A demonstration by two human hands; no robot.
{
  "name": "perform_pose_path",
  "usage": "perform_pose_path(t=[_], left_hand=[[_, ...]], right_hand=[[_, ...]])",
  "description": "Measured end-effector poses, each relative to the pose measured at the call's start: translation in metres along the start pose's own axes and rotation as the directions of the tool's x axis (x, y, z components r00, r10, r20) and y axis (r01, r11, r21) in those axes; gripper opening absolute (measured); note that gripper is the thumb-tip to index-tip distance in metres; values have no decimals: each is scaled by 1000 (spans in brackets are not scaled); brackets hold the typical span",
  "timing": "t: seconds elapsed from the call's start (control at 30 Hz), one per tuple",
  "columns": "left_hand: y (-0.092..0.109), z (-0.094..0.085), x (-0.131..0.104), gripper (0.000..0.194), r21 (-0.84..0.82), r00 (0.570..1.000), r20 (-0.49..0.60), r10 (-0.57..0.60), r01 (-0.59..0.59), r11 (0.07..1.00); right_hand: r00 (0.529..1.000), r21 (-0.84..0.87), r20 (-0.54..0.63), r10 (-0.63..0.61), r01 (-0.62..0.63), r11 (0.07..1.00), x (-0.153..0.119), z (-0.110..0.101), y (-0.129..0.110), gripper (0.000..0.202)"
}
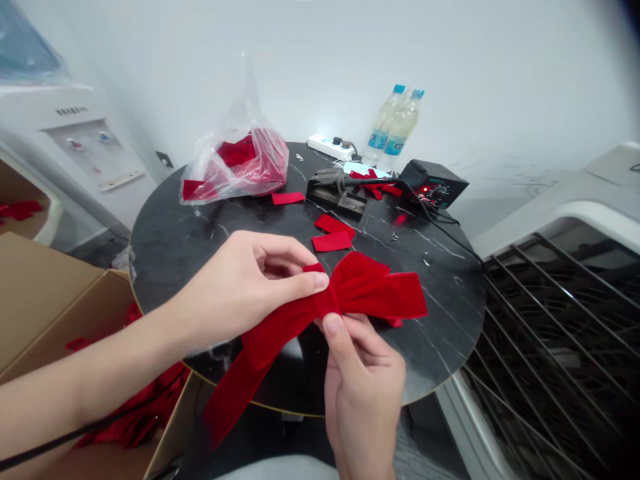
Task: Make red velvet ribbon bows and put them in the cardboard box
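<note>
Above the near part of the round black table I hold a red velvet bow (pixel 370 287) in both hands. My left hand (pixel 265 277) pinches the top of the band at the bow's middle between thumb and fingers. Lower on the same band, my right hand (pixel 363 373) grips with thumb and forefinger. One loop and a tail spread to the right; the other side droops to the lower left, partly behind my left hand. Beyond the bow, short red velvet strips (pixel 332 241) lie on the table.
A soldering iron (pixel 360 181) lies on its stand by a black control box (pixel 434 183) with a lit red light. Behind are two bottles (pixel 393 127), a power strip (pixel 330 145) and a plastic bag (pixel 240 167) of red pieces. A cardboard box (pixel 55 300) stands lower left.
</note>
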State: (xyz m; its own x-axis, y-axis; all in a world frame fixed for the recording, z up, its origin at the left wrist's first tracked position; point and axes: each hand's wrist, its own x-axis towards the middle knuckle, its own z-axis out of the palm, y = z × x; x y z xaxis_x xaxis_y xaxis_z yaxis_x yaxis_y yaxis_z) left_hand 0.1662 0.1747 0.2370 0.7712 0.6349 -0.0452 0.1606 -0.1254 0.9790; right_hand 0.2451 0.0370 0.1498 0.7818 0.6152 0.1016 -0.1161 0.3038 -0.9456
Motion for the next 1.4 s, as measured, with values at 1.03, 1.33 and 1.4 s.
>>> perform_pose_path(t=[1.03,1.33,1.4], left_hand=[[-16,-4,13,11,-416,872,445,-203,402,816],[-16,-7,14,7,-79,967,230,-110,131,988],[-14,-8,13,13,-23,975,197,-105,112,993]], right_hand=[[922,-372,202,-329,383,845,33,-29,-33,11],[925,-421,258,-278,367,829,39,-31,-31,9],[917,-438,277,-286,385,812,40,-32,-30,9]])
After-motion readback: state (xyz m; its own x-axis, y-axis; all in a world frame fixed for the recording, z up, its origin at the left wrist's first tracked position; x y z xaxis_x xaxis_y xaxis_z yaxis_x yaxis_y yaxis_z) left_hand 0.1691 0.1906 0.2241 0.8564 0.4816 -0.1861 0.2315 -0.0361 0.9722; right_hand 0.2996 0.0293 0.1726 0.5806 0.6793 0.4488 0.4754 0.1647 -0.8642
